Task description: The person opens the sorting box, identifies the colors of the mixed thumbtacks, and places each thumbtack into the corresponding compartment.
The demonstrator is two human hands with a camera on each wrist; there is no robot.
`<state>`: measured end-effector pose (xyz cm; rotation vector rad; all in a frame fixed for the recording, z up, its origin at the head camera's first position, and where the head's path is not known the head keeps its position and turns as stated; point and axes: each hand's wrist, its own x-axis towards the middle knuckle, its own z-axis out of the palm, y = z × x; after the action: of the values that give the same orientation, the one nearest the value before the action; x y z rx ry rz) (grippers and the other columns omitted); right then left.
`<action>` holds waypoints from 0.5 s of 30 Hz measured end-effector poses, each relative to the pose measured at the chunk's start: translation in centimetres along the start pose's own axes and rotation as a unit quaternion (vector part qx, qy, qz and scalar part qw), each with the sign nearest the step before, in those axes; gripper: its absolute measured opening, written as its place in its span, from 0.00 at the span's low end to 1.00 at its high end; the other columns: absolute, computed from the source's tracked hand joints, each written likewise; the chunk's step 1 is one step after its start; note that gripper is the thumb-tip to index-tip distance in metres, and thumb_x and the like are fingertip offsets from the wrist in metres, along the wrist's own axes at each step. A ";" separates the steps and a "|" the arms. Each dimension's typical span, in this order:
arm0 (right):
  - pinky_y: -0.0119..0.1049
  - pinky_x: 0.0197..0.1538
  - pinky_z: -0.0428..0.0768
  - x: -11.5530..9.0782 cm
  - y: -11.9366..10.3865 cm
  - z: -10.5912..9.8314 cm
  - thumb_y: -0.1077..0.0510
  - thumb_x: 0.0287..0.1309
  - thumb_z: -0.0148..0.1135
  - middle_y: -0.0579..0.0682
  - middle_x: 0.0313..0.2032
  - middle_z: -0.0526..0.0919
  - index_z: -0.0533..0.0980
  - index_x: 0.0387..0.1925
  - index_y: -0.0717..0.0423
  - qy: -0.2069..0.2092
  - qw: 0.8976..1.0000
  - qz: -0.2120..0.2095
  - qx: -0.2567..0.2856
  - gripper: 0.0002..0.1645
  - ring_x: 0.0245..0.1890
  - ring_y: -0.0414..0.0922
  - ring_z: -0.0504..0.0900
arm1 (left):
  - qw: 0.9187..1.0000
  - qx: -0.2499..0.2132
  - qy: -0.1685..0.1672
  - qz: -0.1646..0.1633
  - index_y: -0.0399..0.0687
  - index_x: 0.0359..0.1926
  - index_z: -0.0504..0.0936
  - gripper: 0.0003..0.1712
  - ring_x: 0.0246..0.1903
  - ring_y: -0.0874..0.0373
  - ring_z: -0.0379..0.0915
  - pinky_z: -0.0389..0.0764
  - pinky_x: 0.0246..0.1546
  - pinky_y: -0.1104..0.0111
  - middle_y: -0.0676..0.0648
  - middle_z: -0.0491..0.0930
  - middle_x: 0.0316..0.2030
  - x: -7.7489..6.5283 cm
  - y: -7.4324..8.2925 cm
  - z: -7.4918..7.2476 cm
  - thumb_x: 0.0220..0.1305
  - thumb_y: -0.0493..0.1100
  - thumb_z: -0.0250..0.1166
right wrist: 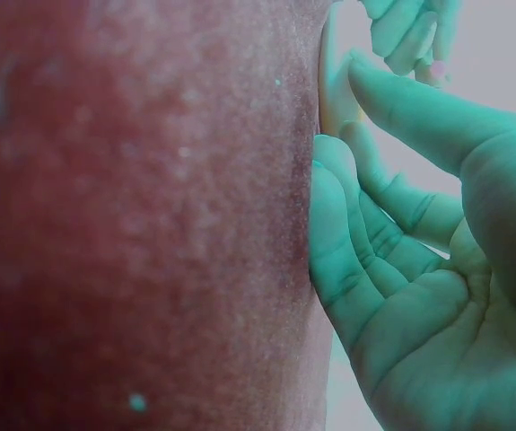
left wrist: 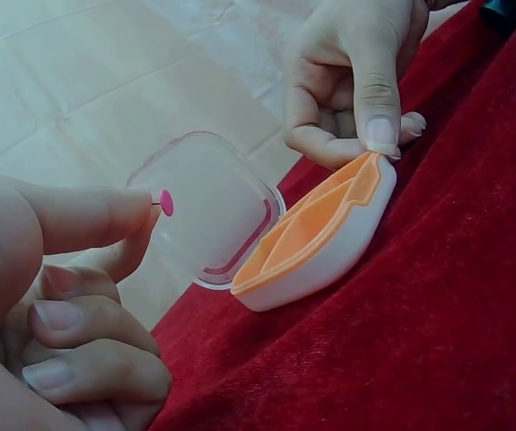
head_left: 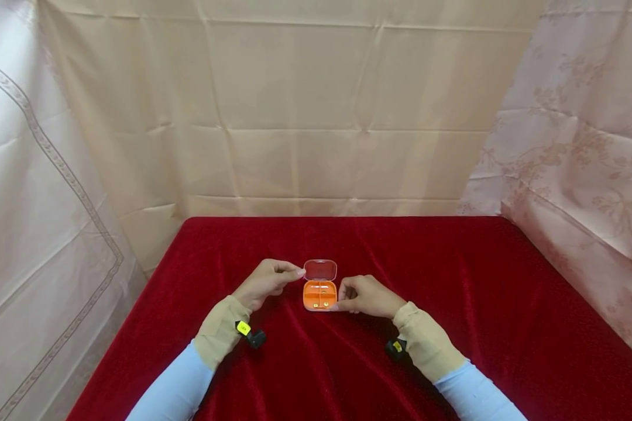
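Note:
A small pill box [left wrist: 329, 269], white outside with orange compartments, lies on the red cloth with its clear lid [head_left: 320, 270] raised at the back. Several small gold pieces [head_left: 326, 304] sit in its front and right compartments, too small to identify. My left hand [head_left: 267, 282] is beside the lid and pinches a pink thumbtack [left wrist: 166, 203] between thumb and forefinger, its flat head facing the box. From the right, my right hand [head_left: 370, 296] grips the box's near right corner, thumb on the rim. The right wrist view shows little of the box behind the fingers.
A dark red velvet cloth [head_left: 432, 257] covers the table and has shallow folds. Beige curtains [head_left: 316, 105] hang behind it, with pale patterned ones at both sides. A small black camera [head_left: 255, 338] is strapped to the left wrist, another [head_left: 396, 348] to the right.

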<state>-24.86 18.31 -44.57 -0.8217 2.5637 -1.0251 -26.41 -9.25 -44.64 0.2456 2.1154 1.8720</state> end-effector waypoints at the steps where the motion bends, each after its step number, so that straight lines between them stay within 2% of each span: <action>1: 0.32 0.26 0.76 0.0 0.0 0.0 0.47 0.55 0.70 0.44 0.21 0.78 0.76 0.27 0.51 0.000 1.000 -0.001 0.001 0.15 0.21 0.38 0.77 | 1.000 0.001 0.001 -0.001 0.38 0.46 0.86 0.21 0.15 0.62 0.46 0.54 0.19 0.71 0.55 0.57 0.15 0.0 0.0 0.0 0.58 0.49 0.71; 6: 0.33 0.26 0.77 -0.1 0.0 0.0 0.47 0.54 0.71 0.44 0.22 0.78 0.76 0.28 0.51 0.001 1.000 0.001 0.005 0.15 0.22 0.39 0.77 | 1.000 0.012 0.007 -0.005 0.40 0.45 0.86 0.22 0.16 0.62 0.48 0.55 0.19 0.72 0.56 0.60 0.16 -0.1 0.1 0.2 0.57 0.51 0.72; 8: 0.33 0.26 0.77 -0.1 -0.1 0.0 0.47 0.54 0.71 0.44 0.22 0.78 0.76 0.28 0.52 0.001 1.000 0.000 0.006 0.15 0.22 0.39 0.77 | 1.000 0.015 0.009 -0.006 0.40 0.45 0.86 0.22 0.16 0.62 0.48 0.55 0.19 0.72 0.55 0.64 0.18 -0.1 0.0 0.3 0.56 0.52 0.72; 11: 0.33 0.26 0.76 -0.2 -0.1 0.0 0.47 0.54 0.71 0.44 0.22 0.78 0.76 0.28 0.52 0.000 1.000 -0.003 0.006 0.15 0.22 0.39 0.77 | 1.000 0.022 0.011 -0.005 0.41 0.44 0.87 0.21 0.17 0.62 0.50 0.55 0.19 0.72 0.52 0.70 0.22 -0.1 -0.1 0.3 0.56 0.52 0.72; 15: 0.33 0.26 0.76 -0.2 -0.2 0.0 0.47 0.54 0.71 0.44 0.22 0.78 0.76 0.28 0.52 0.002 1.000 -0.005 0.007 0.15 0.21 0.39 0.77 | 0.999 0.033 0.013 -0.004 0.41 0.44 0.87 0.21 0.16 0.63 0.50 0.56 0.19 0.72 0.49 0.73 0.25 0.0 -0.2 0.4 0.56 0.52 0.72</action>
<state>-24.66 18.30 -44.44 -0.8309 2.5561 -1.0470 -26.28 -8.93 -44.83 0.2281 2.1947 1.8142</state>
